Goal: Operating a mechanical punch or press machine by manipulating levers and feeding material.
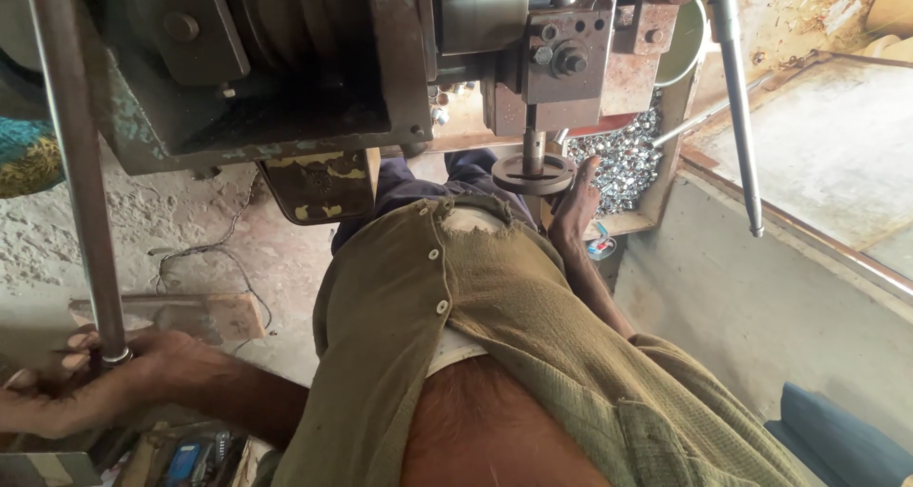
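A: Gripping the steel bar (81, 192) w/ the left hand (81, 378), was it?

B: Yes. Fingers were wrapped tight round the bar's lower end, at abt 8 o'clock in the view. The bar ran up from there to 11 o'clock, past the machine (285, 59).

A: And the right hand (573, 206)?

B: Up at abt 1 o'clock, fingers mostly straight and close together, tips against the round metal disc (533, 173) under the machine's head. Nothing was clasped in it, as far as I could tell; the palm side was hidden.

A: What lay round it?

B: A tray of small shiny metal parts (623, 159) just beside the hand, toward 2 o'clock. A second thin rod (740, 116) hung down at 2 o'clock, untouched. Wooden block (204, 314) on the floor near the left hand, at 8 o'clock.

A: How would that bar handle?

B: My guess: stiff, heavy, smooth steel, prob. a bit slick w/ oil. Best held low near its end w/ a full fist, as it was, for leverage. The disc looked rigid and fixed on its spindle; only fingertip contact suited it.
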